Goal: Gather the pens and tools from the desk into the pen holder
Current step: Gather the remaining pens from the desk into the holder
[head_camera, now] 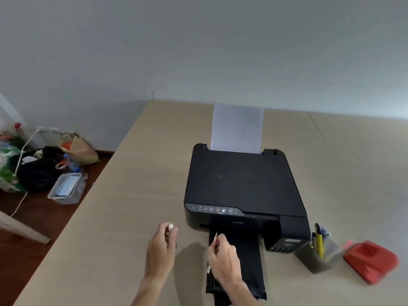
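While both hands carry finds, the pen holder (315,253) waits right of the printer (240,186).
Left hand (160,250) grips a white-capped item (170,227); right hand (223,255) pinches a thin tool (215,236), ready for dropping in.

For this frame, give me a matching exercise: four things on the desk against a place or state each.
Things:
1. grey translucent pen holder
2. red plastic stapler-like block
3. white sheet of paper
4. small white-capped item

Places or states:
A. standing in the black printer's rear feed
B. in the left hand's grip
C. right of the printer, pens inside
D. farthest right on the desk

Pairs: 1-C, 2-D, 3-A, 4-B
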Demonstrator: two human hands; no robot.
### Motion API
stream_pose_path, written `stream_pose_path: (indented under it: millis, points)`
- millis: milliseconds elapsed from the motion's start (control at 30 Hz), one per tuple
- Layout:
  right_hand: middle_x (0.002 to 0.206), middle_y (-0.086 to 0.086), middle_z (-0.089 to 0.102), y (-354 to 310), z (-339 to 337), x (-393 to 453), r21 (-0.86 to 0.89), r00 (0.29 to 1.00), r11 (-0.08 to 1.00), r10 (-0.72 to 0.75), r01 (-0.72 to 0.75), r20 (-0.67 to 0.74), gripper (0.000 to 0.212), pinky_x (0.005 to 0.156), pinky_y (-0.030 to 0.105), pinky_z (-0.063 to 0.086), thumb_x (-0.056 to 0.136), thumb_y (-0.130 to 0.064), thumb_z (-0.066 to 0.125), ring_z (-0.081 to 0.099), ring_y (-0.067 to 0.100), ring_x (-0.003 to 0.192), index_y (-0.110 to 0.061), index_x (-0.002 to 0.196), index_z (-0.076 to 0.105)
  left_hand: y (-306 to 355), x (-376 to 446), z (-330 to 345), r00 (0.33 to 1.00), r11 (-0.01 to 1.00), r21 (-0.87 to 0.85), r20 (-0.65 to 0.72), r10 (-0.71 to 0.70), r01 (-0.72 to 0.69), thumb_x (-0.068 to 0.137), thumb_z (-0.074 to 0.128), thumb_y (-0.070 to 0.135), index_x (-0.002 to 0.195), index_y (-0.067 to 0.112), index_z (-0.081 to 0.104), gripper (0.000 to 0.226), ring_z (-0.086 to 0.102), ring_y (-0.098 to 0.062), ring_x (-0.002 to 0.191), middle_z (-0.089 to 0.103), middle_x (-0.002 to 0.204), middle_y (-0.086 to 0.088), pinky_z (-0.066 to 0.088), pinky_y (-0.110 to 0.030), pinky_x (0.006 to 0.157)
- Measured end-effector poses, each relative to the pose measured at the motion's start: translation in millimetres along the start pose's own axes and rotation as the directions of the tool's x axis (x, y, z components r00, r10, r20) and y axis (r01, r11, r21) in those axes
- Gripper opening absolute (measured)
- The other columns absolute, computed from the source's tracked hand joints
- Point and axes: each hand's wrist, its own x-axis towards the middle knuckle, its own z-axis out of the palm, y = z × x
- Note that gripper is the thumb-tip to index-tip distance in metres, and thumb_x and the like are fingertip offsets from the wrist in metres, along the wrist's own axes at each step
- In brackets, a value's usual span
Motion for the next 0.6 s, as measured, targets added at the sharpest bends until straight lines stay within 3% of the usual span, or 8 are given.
stream_pose_path:
  millis: [100,267,433,600]
  points:
    - [0.053,-0.004,0.054,23,-39,4,0.046,0.996,0.999,0.015,-0.011,-0.088,0.021,0.039,0.021,0.033,0.092,-0.022,0.048,0.048,0.01,0.041,-0.021,0.071,0.043,31,-9,27,0.995,0.996,0.01,0.05,0.089,-0.09,0.099,0.044,0.033,0.091,0.032,0.052,0.012,0.06,-0.012,0.056,0.058,0.057,0.001,0.052,-0.034,0.059]
    - [0.051,-0.005,0.05,64,-102,3,0.104,0.979,0.994,-0.009,0.031,-0.202,0.026,0.039,0.022,0.034,0.093,-0.017,0.048,0.049,0.009,0.041,-0.02,0.068,0.041,83,-40,80,0.964,0.975,0.03,0.163,0.211,-0.219,0.099,0.044,0.03,0.101,0.033,0.054,0.011,0.059,-0.006,0.07,0.061,0.074,0.012,0.047,-0.023,0.062]
    - [0.061,-0.007,0.055,113,-167,-6,0.019,0.937,0.994,-0.095,0.108,-0.337,0.013,0.048,0.031,0.043,0.09,-0.013,0.047,0.053,0.012,0.052,-0.025,0.088,0.043,141,-66,142,0.906,0.948,-0.115,0.281,0.317,-0.296,0.1,0.043,0.029,0.112,0.03,0.049,0.014,0.059,-0.012,0.047,0.057,0.055,-0.004,0.055,-0.04,0.057]
    - [0.06,0.001,0.059,165,-233,-7,0.053,0.873,0.997,-0.015,0.047,-0.488,0.012,0.048,0.037,0.041,0.091,-0.012,0.045,0.057,0.025,0.053,-0.021,0.095,0.04,192,-92,198,0.877,0.923,-0.232,0.307,0.37,-0.308,0.101,0.042,0.027,0.11,0.028,0.049,0.012,0.062,-0.017,0.052,0.057,0.053,-0.006,0.056,-0.042,0.066]
